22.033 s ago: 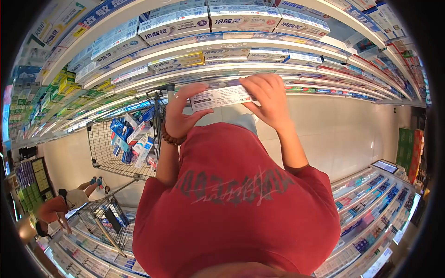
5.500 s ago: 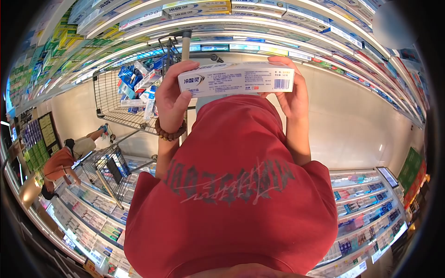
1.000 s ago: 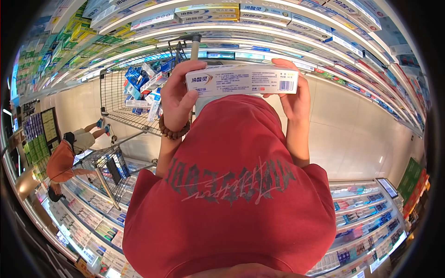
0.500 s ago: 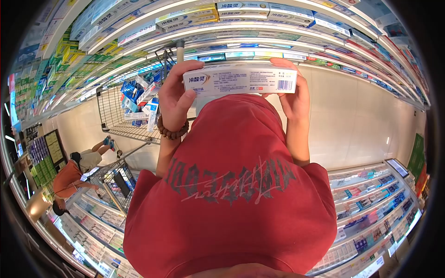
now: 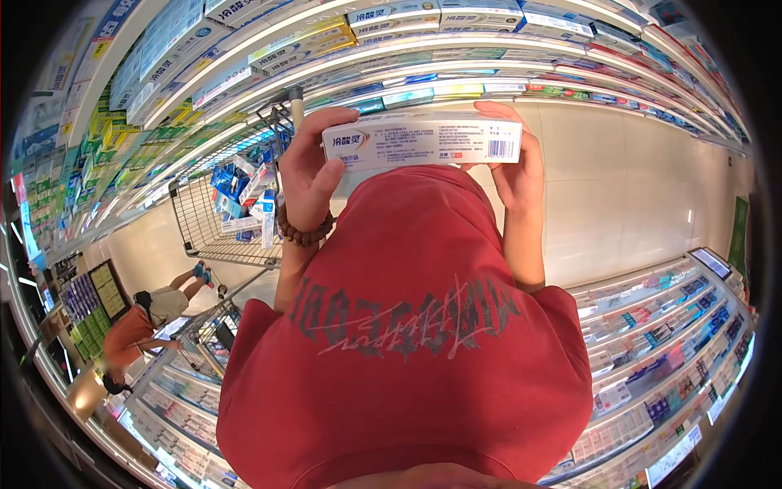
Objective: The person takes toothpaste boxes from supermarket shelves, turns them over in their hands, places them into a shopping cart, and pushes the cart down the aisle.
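Observation:
A long white toothpaste box is held level in front of my chest, its printed side with a barcode facing up to me. My left hand grips the left end, thumb on the near face and fingers over the top edge. At the other end my right hand is closed around the corner, its fingers partly hidden behind the box. A beaded bracelet circles my left wrist.
A wire shopping cart with several small boxes inside stands to my left. Shelves of boxed toothpaste run ahead of me. More stocked shelves lie behind. A person in an orange shirt stands by another cart.
Shelves, cart and the other person have shifted slightly in view, as if I turned a little. The box stays in both hands with the same grip.

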`<action>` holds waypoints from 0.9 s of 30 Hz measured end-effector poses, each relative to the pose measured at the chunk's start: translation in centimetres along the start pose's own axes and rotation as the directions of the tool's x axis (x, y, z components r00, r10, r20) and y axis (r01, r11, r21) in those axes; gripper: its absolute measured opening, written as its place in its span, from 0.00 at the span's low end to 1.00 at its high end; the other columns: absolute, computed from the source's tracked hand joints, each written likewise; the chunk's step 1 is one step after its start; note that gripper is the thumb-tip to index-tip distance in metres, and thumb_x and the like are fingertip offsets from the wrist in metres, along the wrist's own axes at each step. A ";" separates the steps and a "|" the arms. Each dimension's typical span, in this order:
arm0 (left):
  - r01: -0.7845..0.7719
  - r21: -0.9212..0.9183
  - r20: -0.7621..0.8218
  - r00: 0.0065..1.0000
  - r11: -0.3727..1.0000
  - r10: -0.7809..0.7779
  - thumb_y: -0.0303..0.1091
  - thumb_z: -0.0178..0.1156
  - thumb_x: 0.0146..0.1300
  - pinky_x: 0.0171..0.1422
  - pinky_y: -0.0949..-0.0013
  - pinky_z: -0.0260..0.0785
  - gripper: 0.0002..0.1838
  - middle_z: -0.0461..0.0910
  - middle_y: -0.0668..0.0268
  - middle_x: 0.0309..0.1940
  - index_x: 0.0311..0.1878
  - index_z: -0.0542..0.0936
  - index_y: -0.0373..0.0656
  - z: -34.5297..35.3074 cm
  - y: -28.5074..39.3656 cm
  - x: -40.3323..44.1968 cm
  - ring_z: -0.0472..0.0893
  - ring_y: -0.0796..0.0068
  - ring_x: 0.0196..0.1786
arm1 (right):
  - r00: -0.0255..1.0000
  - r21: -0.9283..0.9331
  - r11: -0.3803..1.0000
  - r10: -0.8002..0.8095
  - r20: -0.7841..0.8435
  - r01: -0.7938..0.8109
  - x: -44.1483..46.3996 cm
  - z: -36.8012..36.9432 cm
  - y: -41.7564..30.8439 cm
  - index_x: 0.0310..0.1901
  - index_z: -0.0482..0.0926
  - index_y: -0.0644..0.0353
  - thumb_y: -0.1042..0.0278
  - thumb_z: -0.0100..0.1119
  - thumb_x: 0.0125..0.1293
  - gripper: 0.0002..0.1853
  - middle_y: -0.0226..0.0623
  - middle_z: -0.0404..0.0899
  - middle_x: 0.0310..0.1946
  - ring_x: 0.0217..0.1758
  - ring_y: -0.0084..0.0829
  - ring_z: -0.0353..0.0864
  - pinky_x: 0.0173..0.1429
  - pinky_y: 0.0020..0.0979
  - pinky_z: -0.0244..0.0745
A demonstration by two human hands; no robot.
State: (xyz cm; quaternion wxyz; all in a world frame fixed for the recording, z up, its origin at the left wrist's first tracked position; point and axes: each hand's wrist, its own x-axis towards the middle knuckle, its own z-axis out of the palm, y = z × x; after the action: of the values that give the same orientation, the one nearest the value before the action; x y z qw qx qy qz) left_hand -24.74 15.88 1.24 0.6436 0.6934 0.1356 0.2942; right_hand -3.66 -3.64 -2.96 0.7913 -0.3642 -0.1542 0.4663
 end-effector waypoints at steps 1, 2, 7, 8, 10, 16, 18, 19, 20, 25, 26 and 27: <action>-0.009 0.004 0.007 1.000 1.000 0.009 0.49 0.63 0.62 0.66 0.63 0.65 0.31 0.75 0.56 0.59 0.59 0.76 0.32 0.0 -0.1 0.2 0.75 0.66 0.60 | 1.000 -0.017 1.000 0.005 -0.010 -0.005 0.0 -0.2 0.0 0.63 0.69 0.70 0.55 0.41 0.71 0.28 0.46 0.79 0.53 0.48 0.40 0.85 0.41 0.45 0.86; -0.005 0.005 0.010 1.000 1.000 0.005 0.49 0.63 0.62 0.66 0.63 0.65 0.31 0.75 0.56 0.59 0.59 0.76 0.32 0.0 -0.1 0.3 0.75 0.66 0.61 | 1.000 -0.035 0.999 0.009 -0.020 -0.010 0.0 -0.4 0.0 0.64 0.69 0.69 0.54 0.41 0.70 0.29 0.45 0.78 0.54 0.49 0.39 0.84 0.41 0.45 0.85; 0.010 0.000 0.028 1.000 1.000 -0.010 0.49 0.63 0.62 0.66 0.62 0.65 0.31 0.75 0.56 0.59 0.59 0.76 0.32 -0.1 0.1 0.9 0.74 0.65 0.61 | 0.999 -0.022 1.000 0.002 -0.046 -0.003 0.1 -0.4 0.1 0.64 0.69 0.69 0.54 0.41 0.70 0.29 0.45 0.78 0.54 0.50 0.39 0.84 0.40 0.45 0.86; 0.010 0.024 0.022 1.000 1.000 -0.011 0.50 0.62 0.62 0.66 0.62 0.65 0.32 0.76 0.54 0.59 0.59 0.76 0.31 -0.1 0.2 0.9 0.74 0.64 0.62 | 0.999 -0.022 1.000 0.003 -0.048 -0.004 0.1 -0.5 0.1 0.64 0.69 0.69 0.54 0.41 0.70 0.29 0.45 0.78 0.54 0.50 0.39 0.84 0.40 0.45 0.86; 0.008 0.071 0.006 1.000 0.997 -0.009 0.53 0.60 0.62 0.67 0.60 0.65 0.34 0.77 0.52 0.58 0.59 0.76 0.29 -0.1 0.1 0.9 0.75 0.61 0.62 | 0.999 0.020 1.000 -0.011 -0.043 0.012 0.3 -0.1 0.1 0.62 0.71 0.70 0.57 0.41 0.71 0.27 0.45 0.78 0.53 0.49 0.38 0.84 0.40 0.45 0.86; 0.000 0.109 -0.035 0.999 0.994 0.004 0.53 0.60 0.62 0.67 0.60 0.65 0.34 0.77 0.52 0.58 0.59 0.76 0.29 -0.6 0.5 0.7 0.75 0.62 0.62 | 1.000 0.040 0.999 -0.004 -0.022 0.005 1.4 0.5 0.4 0.61 0.72 0.70 0.59 0.42 0.72 0.25 0.45 0.78 0.51 0.47 0.37 0.84 0.40 0.44 0.86; 0.009 0.108 -0.055 0.998 0.994 -0.003 0.53 0.60 0.61 0.67 0.60 0.65 0.34 0.77 0.52 0.58 0.58 0.76 0.29 -0.8 0.7 0.5 0.75 0.62 0.62 | 1.000 0.035 0.999 0.006 -0.007 -0.006 1.7 0.7 0.6 0.61 0.72 0.70 0.58 0.42 0.72 0.26 0.45 0.79 0.51 0.47 0.38 0.84 0.40 0.44 0.86; 0.014 0.109 -0.067 0.998 0.994 -0.007 0.53 0.60 0.61 0.67 0.60 0.65 0.34 0.77 0.52 0.58 0.58 0.76 0.29 -0.9 0.7 0.4 0.75 0.62 0.62 | 1.000 0.033 0.999 0.012 0.006 -0.012 1.9 0.7 0.8 0.61 0.72 0.70 0.58 0.42 0.72 0.26 0.45 0.79 0.51 0.47 0.38 0.84 0.40 0.44 0.86; 0.019 0.109 -0.071 0.997 0.994 -0.011 0.53 0.60 0.61 0.67 0.60 0.65 0.34 0.77 0.52 0.58 0.58 0.76 0.29 -1.1 0.8 0.3 0.75 0.61 0.62 | 1.000 0.030 0.999 0.018 0.020 -0.018 2.1 0.7 0.9 0.61 0.72 0.70 0.58 0.42 0.72 0.26 0.45 0.79 0.51 0.48 0.38 0.84 0.40 0.44 0.86; 0.035 0.103 -0.114 0.993 0.994 -0.023 0.53 0.61 0.60 0.67 0.60 0.64 0.35 0.76 0.51 0.58 0.58 0.76 0.29 -1.7 1.0 -0.2 0.75 0.61 0.63 | 0.997 0.028 0.998 0.047 0.062 -0.049 3.0 1.4 1.2 0.61 0.72 0.70 0.58 0.42 0.72 0.26 0.46 0.79 0.52 0.49 0.38 0.84 0.40 0.44 0.86; 0.040 0.102 -0.125 0.992 0.994 -0.027 0.53 0.61 0.60 0.68 0.60 0.64 0.35 0.76 0.51 0.58 0.58 0.76 0.29 -1.9 1.0 -0.4 0.75 0.61 0.63 | 0.996 0.031 0.998 0.050 0.075 -0.053 3.1 1.5 1.3 0.61 0.72 0.69 0.58 0.42 0.72 0.26 0.46 0.79 0.52 0.49 0.39 0.84 0.40 0.44 0.85; 0.044 0.100 -0.136 0.990 0.994 -0.030 0.53 0.61 0.60 0.68 0.60 0.64 0.35 0.76 0.51 0.59 0.59 0.76 0.29 -2.0 1.0 -0.5 0.75 0.61 0.63 | 0.995 0.007 0.998 0.065 0.070 -0.066 3.3 1.6 1.4 0.62 0.71 0.70 0.56 0.41 0.71 0.27 0.46 0.79 0.52 0.48 0.39 0.84 0.40 0.44 0.85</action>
State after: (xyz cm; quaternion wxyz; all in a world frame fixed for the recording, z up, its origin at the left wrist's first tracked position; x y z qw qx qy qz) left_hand -26.52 17.08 2.09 0.6018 0.7017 0.2062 0.3208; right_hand -3.73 0.32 -3.18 0.7714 -0.3489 -0.1676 0.5051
